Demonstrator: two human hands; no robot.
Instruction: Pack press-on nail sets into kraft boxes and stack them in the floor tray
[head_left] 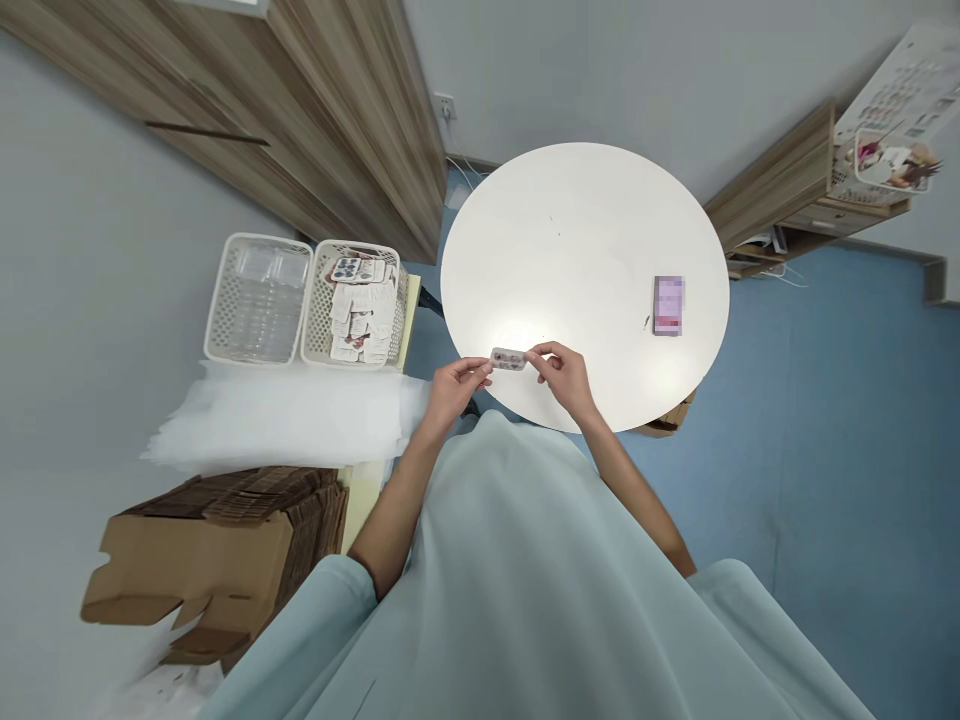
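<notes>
Over the near edge of the round table (585,220), a small pack (509,359) is held between two hands. Its left end is pinched by the thumb and fingertips of the left hand (454,388), which is half closed. Its right end is gripped between the thumb and forefinger of the right hand (562,374), whose other fingers are bent inward. Dark marks can be seen on the pack, but they are too small to be made out. On the right side of the table, a purple box (669,306) is laid, well apart from both hands. To the left of the table, cards (364,315) are piled in a white basket (318,305), and white sheets (292,415) are stacked just beside it.
</notes>
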